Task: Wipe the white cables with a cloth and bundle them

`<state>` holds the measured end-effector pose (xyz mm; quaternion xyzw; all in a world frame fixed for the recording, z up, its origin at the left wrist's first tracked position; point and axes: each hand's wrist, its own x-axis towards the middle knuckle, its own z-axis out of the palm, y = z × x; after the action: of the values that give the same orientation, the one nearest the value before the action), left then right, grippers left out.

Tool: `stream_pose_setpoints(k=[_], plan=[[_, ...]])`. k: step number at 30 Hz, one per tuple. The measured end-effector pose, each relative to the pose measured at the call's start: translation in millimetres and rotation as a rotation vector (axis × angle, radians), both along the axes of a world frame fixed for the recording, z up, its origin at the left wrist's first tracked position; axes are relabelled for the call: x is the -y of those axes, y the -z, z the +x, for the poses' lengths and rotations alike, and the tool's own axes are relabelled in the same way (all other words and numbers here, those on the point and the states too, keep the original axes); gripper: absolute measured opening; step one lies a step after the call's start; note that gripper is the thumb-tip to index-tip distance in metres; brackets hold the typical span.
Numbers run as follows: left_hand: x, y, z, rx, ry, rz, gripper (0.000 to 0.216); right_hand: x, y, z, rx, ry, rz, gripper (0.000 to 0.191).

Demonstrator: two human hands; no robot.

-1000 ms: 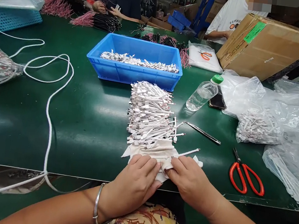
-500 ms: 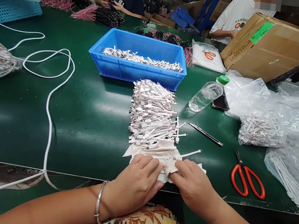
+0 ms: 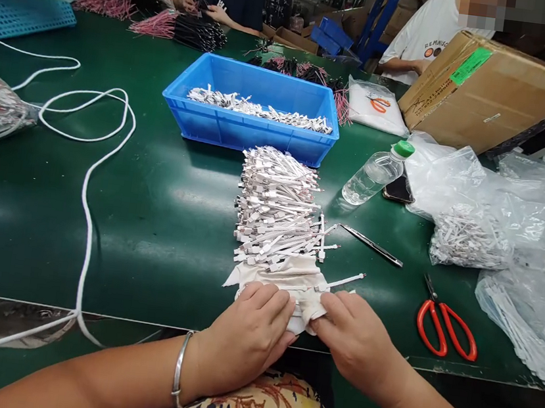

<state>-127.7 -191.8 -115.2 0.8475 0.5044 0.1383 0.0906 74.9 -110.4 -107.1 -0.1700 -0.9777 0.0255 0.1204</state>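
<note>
My left hand (image 3: 247,333) and my right hand (image 3: 353,336) rest side by side at the near edge of the green table (image 3: 160,230). Both have their fingers curled onto a cream cloth (image 3: 288,279), pinching its near end between them. A thin white strip (image 3: 345,281) sticks out to the right from under my right hand's fingers. Just beyond the cloth lies a long heap of small white cable pieces (image 3: 275,201). A silver bracelet circles my left wrist.
A blue bin (image 3: 252,105) with more white pieces stands behind the heap. A water bottle (image 3: 373,172), tweezers (image 3: 371,244), red scissors (image 3: 444,321) and plastic bags (image 3: 513,227) lie right. A white cable (image 3: 88,188) loops left. Other people work at the far side.
Both hands have stayed on the cloth, with only a slight shift of the fingers. The view has moved a little.
</note>
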Motion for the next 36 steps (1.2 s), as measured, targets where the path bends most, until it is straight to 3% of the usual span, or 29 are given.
stream_pose_setpoints(k=[6,11,24,28,32,36], plan=[[-0.7,-0.4,0.1,-0.02,0.021,0.035,0.033,26.0,7.0,-17.2,0.059,0.166,0.104,0.021],[-0.6,-1.4,0.3,-0.022,0.002,0.048,0.033,38.3,13.4,-22.1,-0.025,0.318,0.035,0.019],[-2.7,-1.5,-0.5,0.055,-0.01,0.078,0.031,42.2,20.3,-17.2,-0.14,0.406,-0.086,0.026],[-2.5,-2.2,-3.6,0.127,-0.04,0.054,0.034,29.1,18.9,3.1,-0.212,0.513,-0.179,0.029],[-8.3,-9.7,-4.6,0.158,-0.046,0.033,0.045,13.7,24.7,33.9,-0.285,0.702,-0.147,0.024],[-26.3,-26.2,4.3,0.08,-0.029,0.036,0.026,8.4,33.9,48.2,-0.36,0.756,-0.159,0.019]])
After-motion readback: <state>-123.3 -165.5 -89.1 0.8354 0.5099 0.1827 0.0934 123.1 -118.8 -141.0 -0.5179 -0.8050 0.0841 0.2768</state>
